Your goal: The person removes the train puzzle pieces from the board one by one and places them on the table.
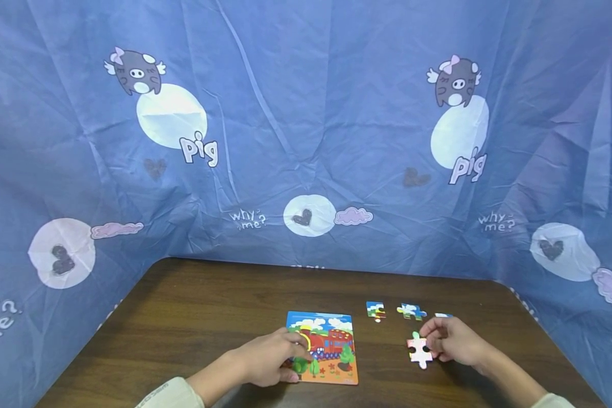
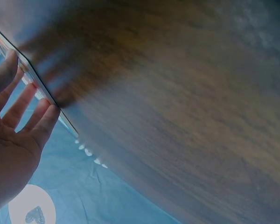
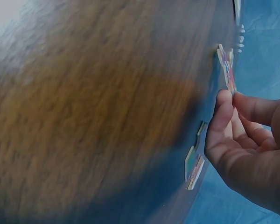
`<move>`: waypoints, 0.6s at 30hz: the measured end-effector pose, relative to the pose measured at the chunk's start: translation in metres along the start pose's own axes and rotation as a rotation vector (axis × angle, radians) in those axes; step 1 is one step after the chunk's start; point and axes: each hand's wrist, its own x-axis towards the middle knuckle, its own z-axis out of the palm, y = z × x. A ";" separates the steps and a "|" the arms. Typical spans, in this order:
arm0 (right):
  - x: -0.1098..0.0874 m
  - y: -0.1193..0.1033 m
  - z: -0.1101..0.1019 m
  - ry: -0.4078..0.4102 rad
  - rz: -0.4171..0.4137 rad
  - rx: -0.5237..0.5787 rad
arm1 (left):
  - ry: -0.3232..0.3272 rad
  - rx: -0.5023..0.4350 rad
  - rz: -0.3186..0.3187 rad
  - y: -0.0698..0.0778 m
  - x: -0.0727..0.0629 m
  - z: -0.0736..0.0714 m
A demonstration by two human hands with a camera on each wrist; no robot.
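A square picture board with a red train, trees and clouds lies flat on the table. My left hand rests on its left side, fingers reaching over the picture and thumb at the near edge. In the left wrist view, the fingers of that hand look fairly straight against the board's edge. To the right, my right hand pinches a jigsaw puzzle piece between thumb and fingers. The right wrist view shows this piece edge-on, raised off the table.
Behind the right hand lie more jigsaw pieces: one with a yellow patch, a blue-and-green one, and one partly hidden by that hand. The dark wooden table is bounded by a blue cloth at the back and sides.
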 end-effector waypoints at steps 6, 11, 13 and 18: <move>0.001 0.003 0.003 0.014 0.009 -0.040 | -0.007 -0.009 -0.009 0.001 -0.001 -0.001; 0.003 0.003 0.006 0.047 0.042 -0.082 | -0.005 -0.008 -0.008 0.001 -0.001 -0.001; 0.003 0.003 0.007 0.058 0.040 -0.092 | -0.002 -0.002 -0.006 0.001 -0.001 0.000; 0.004 0.001 0.009 0.076 0.054 -0.117 | 0.002 0.009 -0.007 0.001 -0.001 0.001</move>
